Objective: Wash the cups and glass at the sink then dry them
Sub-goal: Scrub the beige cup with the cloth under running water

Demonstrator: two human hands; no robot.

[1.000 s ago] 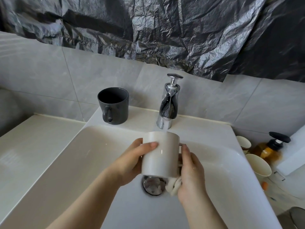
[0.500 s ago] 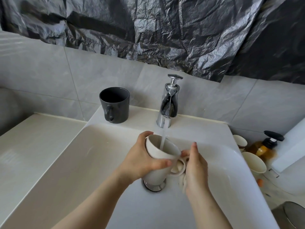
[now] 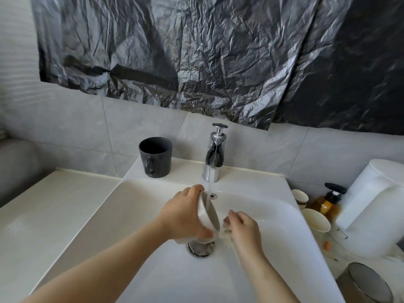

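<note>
Over the drain of the white sink, my left hand grips a white mug that is tipped with its mouth toward the right. Water runs from the chrome tap into the mug. My right hand is at the mug's handle side with curled fingers pinching the handle and a pale cloth or sponge, mostly hidden. A dark grey mug stands upright on the sink's back ledge, left of the tap.
Two cream cups, an amber pump bottle and a white paper roll crowd the counter right of the sink. A metal bin sits at lower right. A pale counter lies left of the sink.
The white mug went from upside down to under the running water, then tipped further onto its side. The camera view tilted up slightly.
</note>
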